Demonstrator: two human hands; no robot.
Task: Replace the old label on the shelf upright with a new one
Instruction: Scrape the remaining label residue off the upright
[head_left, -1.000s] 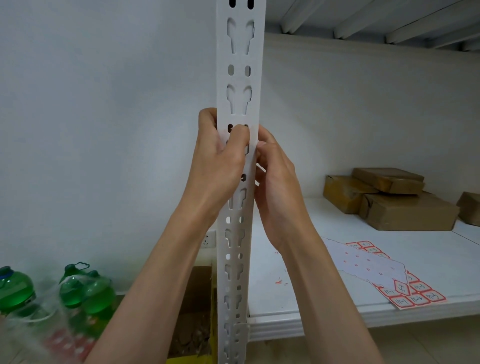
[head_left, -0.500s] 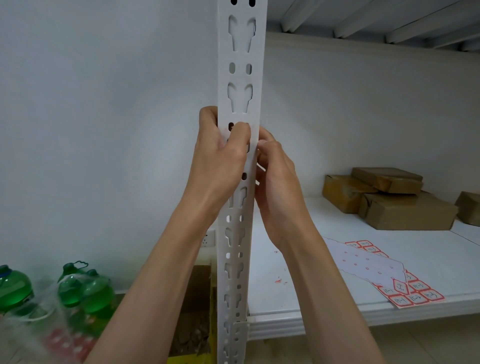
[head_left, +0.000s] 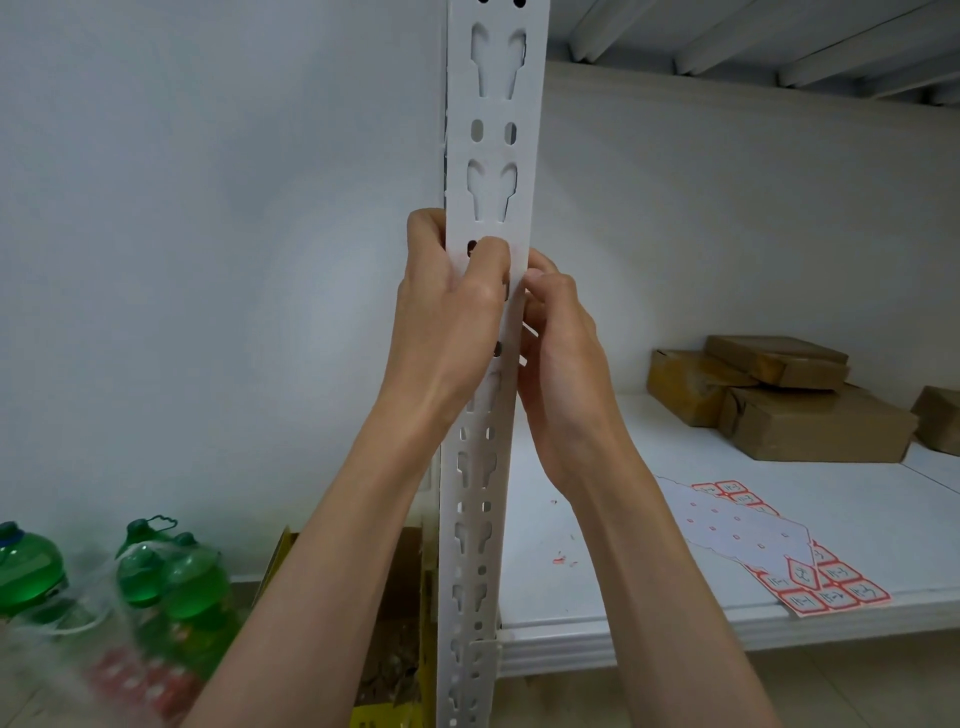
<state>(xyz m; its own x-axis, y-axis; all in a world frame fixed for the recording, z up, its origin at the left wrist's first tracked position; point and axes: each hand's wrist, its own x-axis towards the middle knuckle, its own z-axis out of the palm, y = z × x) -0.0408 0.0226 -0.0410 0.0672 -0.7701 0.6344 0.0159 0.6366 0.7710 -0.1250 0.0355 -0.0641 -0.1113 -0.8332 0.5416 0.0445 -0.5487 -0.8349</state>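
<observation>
My left hand (head_left: 447, 312) wraps the upright (head_left: 493, 130) from its nine o'clock side, fingers curled behind the edge and thumb pressed on the front face. My right hand (head_left: 563, 364) sits at three o'clock of the post, fingertips pinched together against its right edge. I judge it is picking at a label there, but the label itself is hidden under my fingers. A label should be thin, light and easy to tear, so I would lift a corner with a nail and peel slowly; the steel post is stiff and will not give. Farther off at four o'clock, a sheet of red-bordered labels (head_left: 826, 587) lies on the shelf (head_left: 597, 597). Beyond, at three o'clock, brown boxes (head_left: 810, 421) are stacked. Green bottles (head_left: 171, 577) stand at eight o'clock.
</observation>
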